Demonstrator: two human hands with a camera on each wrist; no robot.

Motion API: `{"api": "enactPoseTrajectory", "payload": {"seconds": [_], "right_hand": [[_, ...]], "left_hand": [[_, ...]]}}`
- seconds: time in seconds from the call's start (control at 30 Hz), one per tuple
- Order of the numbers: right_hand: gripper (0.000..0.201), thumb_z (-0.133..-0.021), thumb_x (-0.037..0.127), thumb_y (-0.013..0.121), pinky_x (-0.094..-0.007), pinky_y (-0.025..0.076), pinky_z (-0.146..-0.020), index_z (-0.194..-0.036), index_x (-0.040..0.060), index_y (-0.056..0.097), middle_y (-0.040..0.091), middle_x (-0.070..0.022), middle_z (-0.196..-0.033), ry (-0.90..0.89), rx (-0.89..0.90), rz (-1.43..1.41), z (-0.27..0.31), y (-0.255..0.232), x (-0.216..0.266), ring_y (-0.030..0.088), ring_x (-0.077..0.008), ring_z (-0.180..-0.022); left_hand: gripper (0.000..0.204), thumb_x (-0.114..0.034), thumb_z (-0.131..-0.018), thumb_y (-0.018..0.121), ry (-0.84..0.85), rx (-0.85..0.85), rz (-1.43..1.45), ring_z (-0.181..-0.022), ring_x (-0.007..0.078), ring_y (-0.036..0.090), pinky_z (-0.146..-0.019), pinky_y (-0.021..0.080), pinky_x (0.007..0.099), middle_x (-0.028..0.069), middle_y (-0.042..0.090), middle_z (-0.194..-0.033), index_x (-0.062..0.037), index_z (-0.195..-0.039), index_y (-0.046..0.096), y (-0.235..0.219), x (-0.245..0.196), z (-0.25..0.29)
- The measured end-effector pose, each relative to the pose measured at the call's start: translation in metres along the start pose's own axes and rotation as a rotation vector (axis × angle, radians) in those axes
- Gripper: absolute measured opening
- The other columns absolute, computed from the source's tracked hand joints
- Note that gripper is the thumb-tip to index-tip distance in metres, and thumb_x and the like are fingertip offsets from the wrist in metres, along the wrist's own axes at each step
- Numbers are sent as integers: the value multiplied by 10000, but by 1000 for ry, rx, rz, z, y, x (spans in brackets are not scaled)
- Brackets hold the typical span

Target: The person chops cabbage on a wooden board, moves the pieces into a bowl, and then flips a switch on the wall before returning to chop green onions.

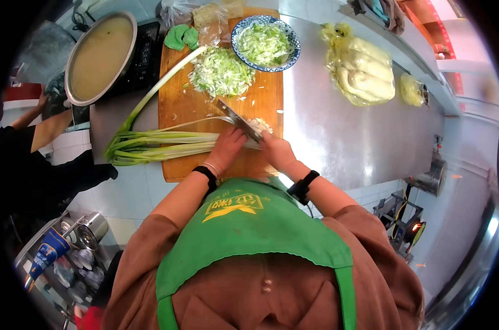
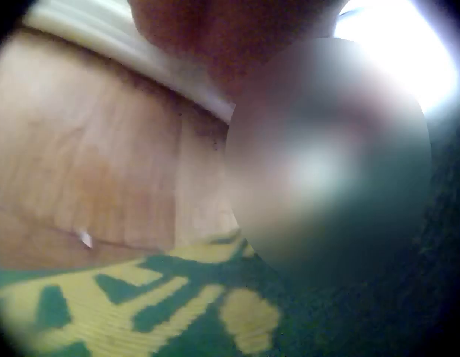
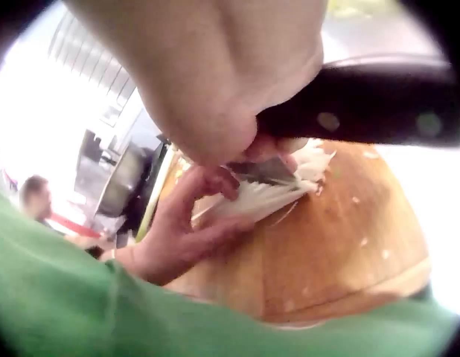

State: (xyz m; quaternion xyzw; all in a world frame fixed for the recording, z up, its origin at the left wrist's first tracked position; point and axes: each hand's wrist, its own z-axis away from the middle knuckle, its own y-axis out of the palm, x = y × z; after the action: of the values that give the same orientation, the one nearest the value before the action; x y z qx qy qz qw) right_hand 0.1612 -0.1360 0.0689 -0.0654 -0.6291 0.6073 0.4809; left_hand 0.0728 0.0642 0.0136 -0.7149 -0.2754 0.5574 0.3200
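Observation:
My right hand (image 1: 277, 149) grips a knife; its dark riveted handle (image 3: 379, 104) juts out past my fist in the right wrist view. The knife blade (image 1: 238, 120) crosses the white ends of a bunch of long scallions (image 1: 175, 140). Close beside the blade, my left hand (image 1: 228, 148) holds the bunch, fingers curled over the top and thumb at its near side. Green tops lie to the left, over the edge of the wooden cutting board (image 1: 186, 171). Freshly cut white pieces (image 1: 258, 125) lie just beyond the blade. In the left wrist view a blurred patch hides much.
Chopped scallions (image 1: 222, 74) are heaped on the board, below a patterned bowl (image 1: 296, 50) of more. One loose scallion (image 1: 161, 82) slants across the left edge. A large pot (image 1: 102, 60) stands left; bagged white food (image 1: 365, 71) lies right. Another person's arm (image 1: 51, 129) shows at left.

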Motion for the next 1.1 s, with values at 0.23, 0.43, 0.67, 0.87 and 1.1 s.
{"api": "enactPoseTrajectory", "payload": {"seconds": [0.23, 0.43, 0.67, 0.87, 1.1], "right_hand": [[175, -989, 186, 591, -556, 519, -686, -1080, 54, 522, 670, -250, -818, 67, 64, -60, -5, -37, -14, 665, -458, -787], [202, -996, 187, 589, -527, 528, -695, -1135, 50, 540, 684, -237, -844, 93, 52, -24, 14, -56, -6, 665, -449, -794], [158, -989, 162, 609, -511, 524, -657, -1047, 35, 535, 663, -226, -778, 133, -21, -63, 27, -49, 3, 656, -444, -753], [152, -1010, 157, 561, -517, 536, -669, -1086, 36, 509, 669, -226, -900, 50, 6, 27, 36, -34, 0, 668, -434, -767], [170, -931, 42, 554, -500, 530, -600, -1093, 36, 502, 665, -208, -868, 36, 99, 155, 45, -33, 20, 676, -406, -709]], "left_hand": [[427, -89, -731, 800, -84, 3, 37, -1216, 403, 507, -1032, 427, 508, 161, 548, -1278, -75, -1092, 571, -8, 17, 4], [535, -177, -738, 829, -69, 60, -84, -1274, 398, 465, -1097, 342, 562, 167, 531, -1305, -70, -1201, 585, -16, 1, -5], [640, -199, -762, 825, -141, 68, -131, -1262, 392, 478, -1108, 355, 531, 181, 539, -1312, -39, -1315, 548, -8, 8, 4], [522, -133, -766, 793, -81, 2, -23, -1201, 400, 514, -1057, 424, 483, 185, 556, -1259, -33, -1223, 561, -8, 9, 7], [369, -6, -785, 701, 38, -11, 98, -1169, 418, 521, -1022, 455, 488, 186, 569, -1221, -23, -1129, 568, -5, 10, 4]]}}
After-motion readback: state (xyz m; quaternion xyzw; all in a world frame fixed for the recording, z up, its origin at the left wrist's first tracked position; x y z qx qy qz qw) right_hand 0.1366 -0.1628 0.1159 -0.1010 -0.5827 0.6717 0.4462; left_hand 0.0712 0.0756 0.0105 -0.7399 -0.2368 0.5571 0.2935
